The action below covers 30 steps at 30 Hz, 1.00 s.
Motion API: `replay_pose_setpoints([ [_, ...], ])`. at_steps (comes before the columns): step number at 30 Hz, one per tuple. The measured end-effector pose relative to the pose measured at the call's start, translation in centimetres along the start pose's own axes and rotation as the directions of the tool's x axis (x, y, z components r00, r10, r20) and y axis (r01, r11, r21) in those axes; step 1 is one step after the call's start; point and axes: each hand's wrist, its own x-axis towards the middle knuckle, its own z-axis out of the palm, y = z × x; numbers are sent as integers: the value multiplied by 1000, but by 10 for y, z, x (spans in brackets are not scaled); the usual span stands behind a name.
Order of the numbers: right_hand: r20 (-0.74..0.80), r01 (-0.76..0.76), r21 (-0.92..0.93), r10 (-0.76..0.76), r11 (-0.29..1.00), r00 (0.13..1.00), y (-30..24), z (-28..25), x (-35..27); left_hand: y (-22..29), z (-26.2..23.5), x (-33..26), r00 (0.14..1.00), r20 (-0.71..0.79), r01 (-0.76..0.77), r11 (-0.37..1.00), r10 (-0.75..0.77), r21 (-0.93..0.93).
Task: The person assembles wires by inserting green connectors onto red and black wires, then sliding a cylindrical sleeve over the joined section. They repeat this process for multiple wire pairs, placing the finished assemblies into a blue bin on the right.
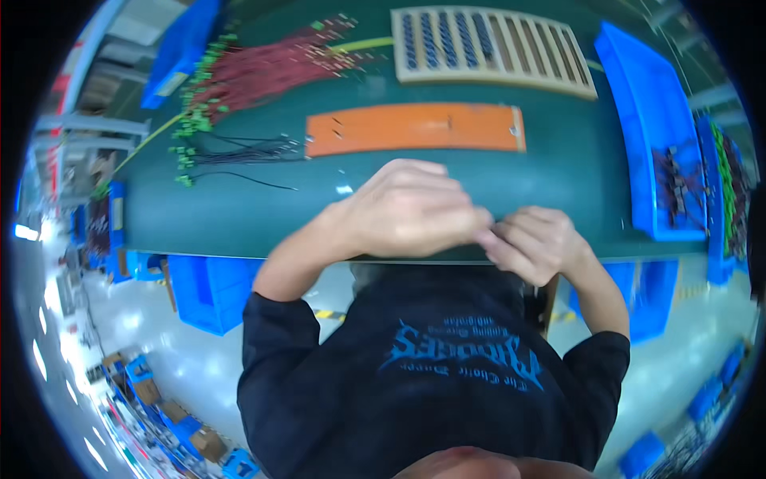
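Note:
Close to the table's near edge, my left hand (pixel 419 209) and my right hand (pixel 536 241) meet, fingers curled and the tips touching. Whatever they pinch between them is too small or hidden to make out, and the left fingers are a little blurred. Just beyond lies a flat orange board (pixel 415 129) with a few small pins on it. Left of the board, dark wires (pixel 243 152) with green ends lie on the green table (pixel 263 219). Farther back is a thick bundle of red wires (pixel 267 73) with green connectors.
A pale slotted tray (pixel 495 49), its left slots filled with dark round parts, stands at the back. On the right, a long blue bin (pixel 656 136) holds dark red wired pieces. Another blue bin (pixel 182 49) stands far left. Blue crates (pixel 209 291) sit below the table edge.

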Motion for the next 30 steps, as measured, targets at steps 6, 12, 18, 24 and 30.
replay_pose_setpoints([
  [6, 89, 328, 225, -354, 918, 931, 18, 72, 31, -34, 24, -105, 962, -154, 269, 887, -227, 376],
  [12, 68, 60, 404, -95, 913, 993, 19, 87, 30, 16, -14, -143, 918, -203, 394, 722, -342, 569],
  [18, 108, -11, 494, -49, 869, 993, 20, 88, 32, -9, -150, -216, 731, -327, 540, 214, -600, 814],
  [24, 161, -62, 500, -23, 864, 987, 24, 87, 33, -84, -213, -242, 576, -16, 473, 317, -817, 822],
  [30, 210, -109, 490, 4, 865, 978, 25, 88, 34, -104, -212, -226, 610, -19, 548, 405, -792, 732],
])
